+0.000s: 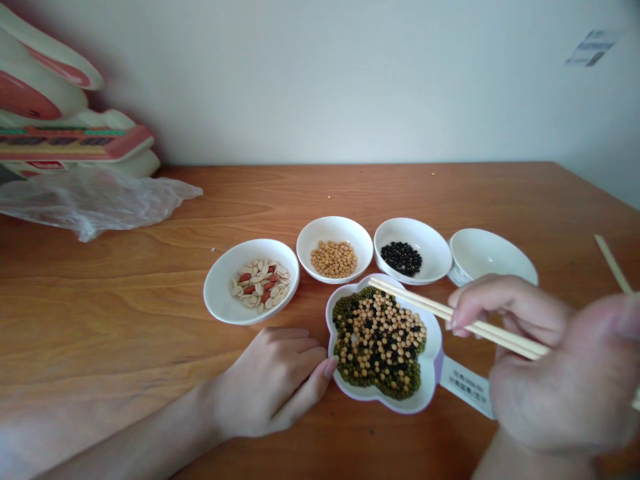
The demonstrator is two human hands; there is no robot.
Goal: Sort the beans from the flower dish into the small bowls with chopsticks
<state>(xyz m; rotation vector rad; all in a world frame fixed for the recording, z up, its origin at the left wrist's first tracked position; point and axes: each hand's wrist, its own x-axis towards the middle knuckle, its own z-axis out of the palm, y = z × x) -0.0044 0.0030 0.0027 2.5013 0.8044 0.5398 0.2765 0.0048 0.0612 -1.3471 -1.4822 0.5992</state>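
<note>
Two chopsticks pinched in the right hand; left hand, fingers together, against the bean dish.

This looks like a room in a home, though which room cannot be told. A wood-grain counter meets a plain pale wall. Toward ten o'clock sit a colourful rabbit-like cartoon figure and a crumpled clear plastic bag. Everyday white bowls of peanuts and beans stand near the centre, with wooden chopsticks toward four o'clock.
</note>
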